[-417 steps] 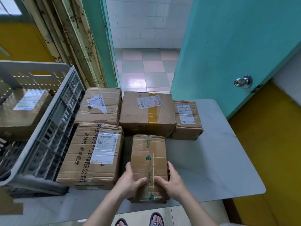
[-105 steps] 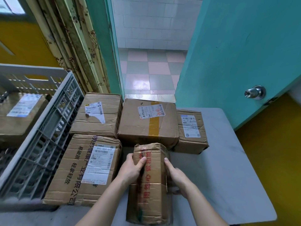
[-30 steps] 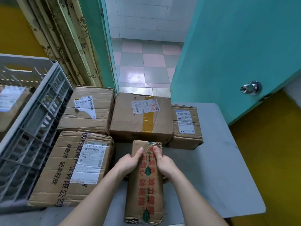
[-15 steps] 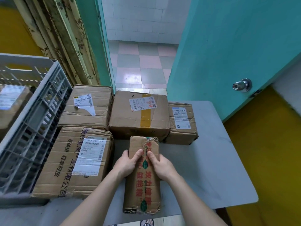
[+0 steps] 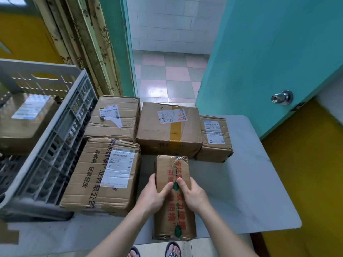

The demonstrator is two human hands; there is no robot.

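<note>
Narrow box [image 5: 172, 167] turned tape-side up; left hand [image 5: 152, 196], right hand [image 5: 194, 195] fingers grip it; five other boxes [image 5: 168, 130], one crate [image 5: 61, 127].

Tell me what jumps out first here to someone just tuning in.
The left hand and right hand grip a narrow box with red print at the table's near edge. Four bigger labelled boxes crowd behind and left of it, beside a grey crate at far left. A teal door stands open at right.
</note>
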